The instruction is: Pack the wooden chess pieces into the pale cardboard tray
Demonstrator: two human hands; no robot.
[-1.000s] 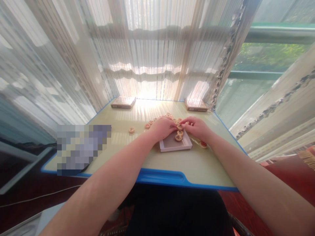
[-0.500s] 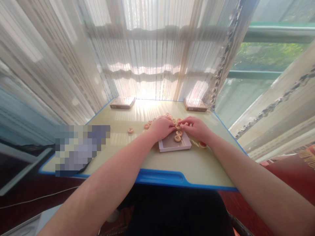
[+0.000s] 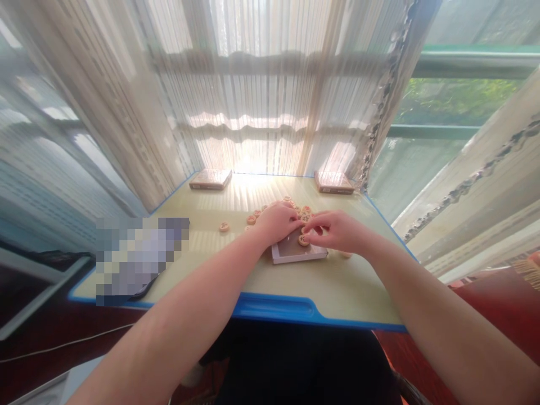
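here, dark writing (image 3: 304,238) marks the disc (image 3: 302,241) beside the hands (image 3: 335,230).

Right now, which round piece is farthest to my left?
The lone piece left of your left hand, lying flat on the table, touching no other; the other visible pieces all lie farther right.

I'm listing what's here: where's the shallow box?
In the head view, the box is slightly right of centre on the table, partly hidden by the left hand and right hand.
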